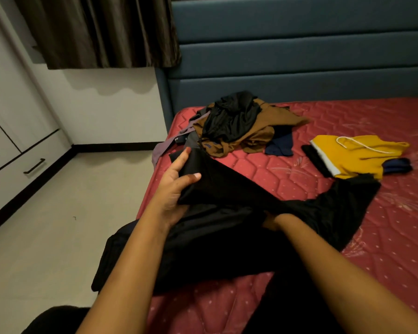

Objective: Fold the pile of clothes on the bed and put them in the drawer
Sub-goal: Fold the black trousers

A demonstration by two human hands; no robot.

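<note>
A home bedroom: a red quilted mattress (pixel 348 131) against a padded headboard (pixel 299 56), curtains (pixel 94 32), probably wardrobe drawers (pixel 22 169).

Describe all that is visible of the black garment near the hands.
The black garment is plain, dark, thin-looking cloth, half folded. It lies on the red mattress near its left edge, one end hanging over it. The left hand pinches a raised fold, thumb on top. The right hand is at its middle, fingers hidden by cloth.
</note>
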